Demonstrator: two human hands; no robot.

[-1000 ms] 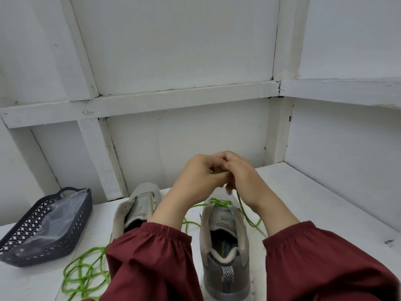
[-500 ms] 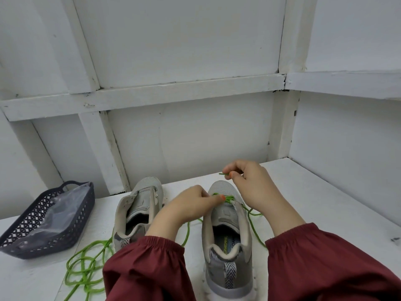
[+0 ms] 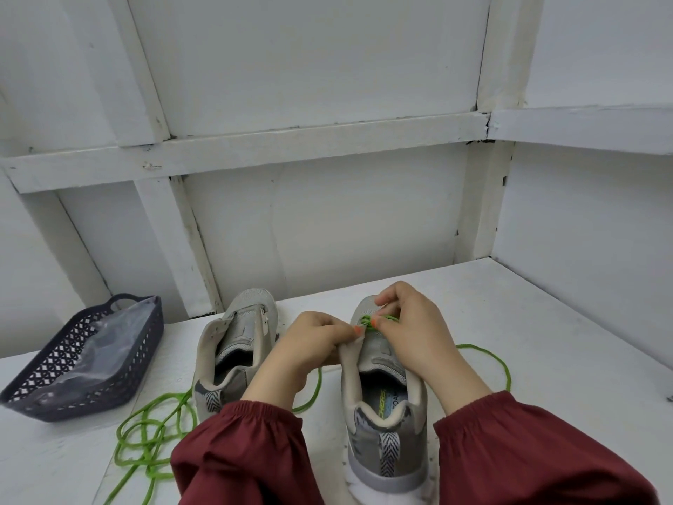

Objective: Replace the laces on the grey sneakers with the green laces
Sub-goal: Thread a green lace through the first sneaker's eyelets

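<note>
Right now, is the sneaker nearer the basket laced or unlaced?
Unlaced: the sneaker nearer the basket shows a bare tongue with no lace across it; a loose green lace lies on the table beside its heel.

Grey pair upright, heels twd viewer: left sneaker [image 3: 236, 344] unlaced, right sneaker [image 3: 386, 424] w/ green lace [image 3: 375, 320] thru front eyelets.

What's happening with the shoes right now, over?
Left hand pinches edge of right sneaker. Right hand pinches green lace at front eyelets. Other sneaker unlaced. Loose lace loops beside it.
</note>
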